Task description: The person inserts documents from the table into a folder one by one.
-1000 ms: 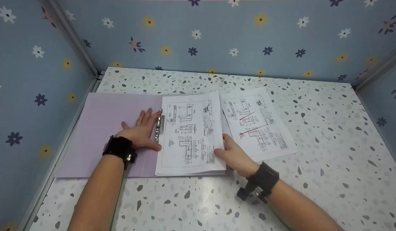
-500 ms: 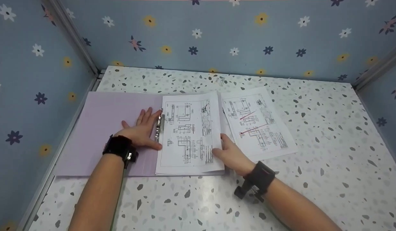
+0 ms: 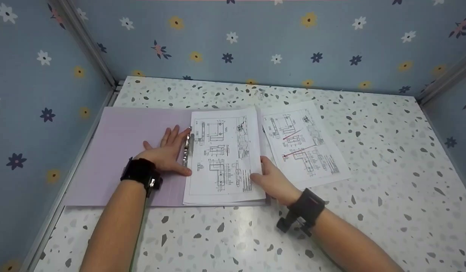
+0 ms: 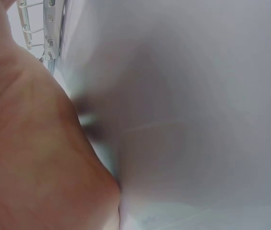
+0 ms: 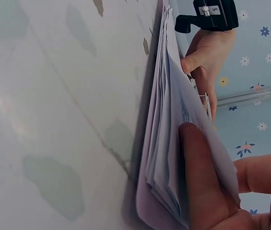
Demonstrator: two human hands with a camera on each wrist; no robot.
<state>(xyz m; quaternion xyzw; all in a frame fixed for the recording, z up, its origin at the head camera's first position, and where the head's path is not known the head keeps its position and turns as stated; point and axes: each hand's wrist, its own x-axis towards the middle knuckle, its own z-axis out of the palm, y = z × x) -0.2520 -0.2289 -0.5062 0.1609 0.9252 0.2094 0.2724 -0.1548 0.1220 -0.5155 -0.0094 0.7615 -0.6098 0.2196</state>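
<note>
A lilac ring binder (image 3: 96, 158) lies spread flat, its metal ring mechanism (image 3: 186, 149) along the spine. Bound on its right side is a stack of punched sheets (image 3: 206, 189) with technical drawings. My left hand (image 3: 163, 156) rests with fingers spread on the inside of the cover, index fingertip and thumb tip at the ring mechanism. In the left wrist view the palm (image 4: 34, 143) lies close over the lilac surface. My right hand (image 3: 276, 183) pinches sheets at their right edge. The right wrist view shows paper (image 5: 214, 139) bowed up between its fingers, above the remaining stack.
A loose drawing sheet (image 3: 308, 151) with red lines lies askew to the right, its left edge beside the binder. The speckled white table (image 3: 387, 158) is bordered by blue flowered panels (image 3: 255, 45) at the back and both sides.
The right hand and the edge of the sheets it pinches shift slightly left, then slightly back right. The left hand stays in place on the cover.
</note>
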